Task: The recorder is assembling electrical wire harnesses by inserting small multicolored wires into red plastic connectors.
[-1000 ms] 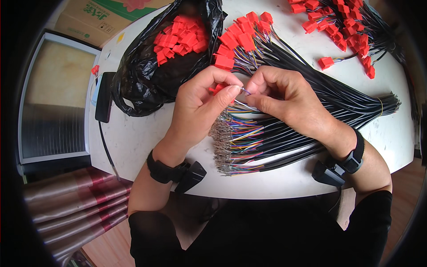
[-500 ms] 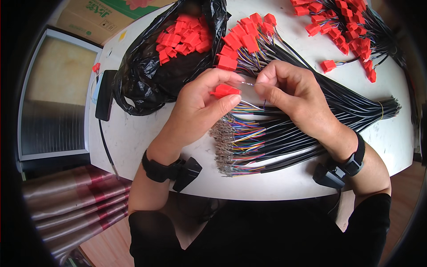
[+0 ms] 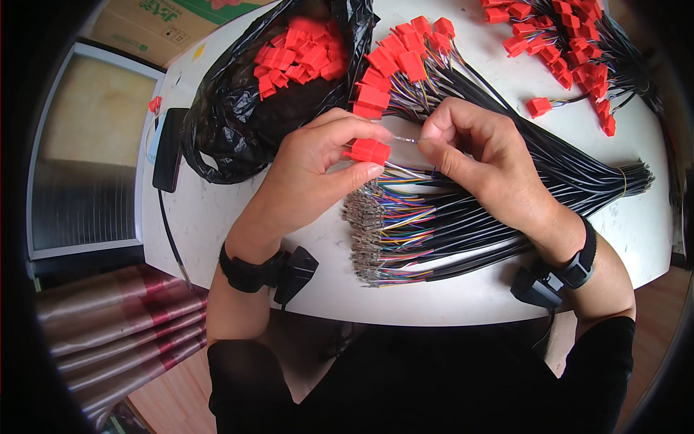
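Note:
My left hand (image 3: 318, 159) grips a red connector housing (image 3: 369, 151) between thumb and fingers. Just right of it, my right hand (image 3: 484, 148) pinches a thin wire that ends in a small metal terminal (image 3: 407, 139). The terminal points toward my left fingertips, apart from the housing. Below both hands lies a bundle of black cables (image 3: 470, 217), their coloured wires fanned out with bare metal terminals (image 3: 367, 231) at the left end. Behind my hands, other cables carry red housings (image 3: 394, 54) on their ends.
A black plastic bag (image 3: 224, 108) full of loose red housings (image 3: 300, 58) stands at the back left, beside a phone (image 3: 168, 148). More cables with red housings (image 3: 571, 43) lie at the far right. A cardboard box (image 3: 144, 32) is behind the white table (image 3: 340, 307).
My left hand has shifted slightly left and its index finger has lifted off the terminal tip. The right hand still pinches the wire, almost unmoved.

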The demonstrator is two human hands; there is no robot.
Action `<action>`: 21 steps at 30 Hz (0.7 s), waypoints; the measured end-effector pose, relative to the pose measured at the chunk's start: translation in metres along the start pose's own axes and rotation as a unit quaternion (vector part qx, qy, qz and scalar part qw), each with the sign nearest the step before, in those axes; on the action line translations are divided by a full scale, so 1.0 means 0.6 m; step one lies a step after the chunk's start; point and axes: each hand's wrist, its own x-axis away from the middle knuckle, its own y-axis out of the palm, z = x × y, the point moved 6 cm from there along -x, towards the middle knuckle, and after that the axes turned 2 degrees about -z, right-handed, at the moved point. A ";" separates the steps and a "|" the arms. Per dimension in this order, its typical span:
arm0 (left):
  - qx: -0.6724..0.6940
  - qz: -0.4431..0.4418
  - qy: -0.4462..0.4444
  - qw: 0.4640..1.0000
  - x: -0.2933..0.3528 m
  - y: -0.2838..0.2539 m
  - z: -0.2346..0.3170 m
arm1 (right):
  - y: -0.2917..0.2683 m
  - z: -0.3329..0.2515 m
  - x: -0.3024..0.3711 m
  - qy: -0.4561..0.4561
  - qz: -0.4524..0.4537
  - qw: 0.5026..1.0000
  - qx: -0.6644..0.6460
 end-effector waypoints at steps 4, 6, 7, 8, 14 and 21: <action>-0.087 -0.010 0.019 0.996 -0.002 -0.003 0.002 | 0.001 -0.005 0.002 -0.001 -0.001 1.000 0.018; -0.126 -0.013 0.016 0.992 -0.003 -0.004 0.002 | 0.001 -0.006 0.003 0.000 -0.006 1.000 0.023; -0.126 -0.015 0.016 0.992 -0.003 -0.003 0.003 | 0.001 -0.005 0.003 0.001 -0.005 1.000 0.023; -0.127 -0.006 -0.001 0.992 -0.003 -0.004 0.002 | 0.000 -0.006 0.002 -0.004 -0.004 1.000 0.026; -0.087 0.002 -0.005 0.996 -0.002 -0.003 -0.002 | -0.001 -0.007 0.002 -0.005 0.002 1.000 0.031; -0.010 0.009 -0.065 0.998 0.001 -0.007 -0.002 | 0.002 -0.008 0.002 -0.006 -0.002 0.999 0.034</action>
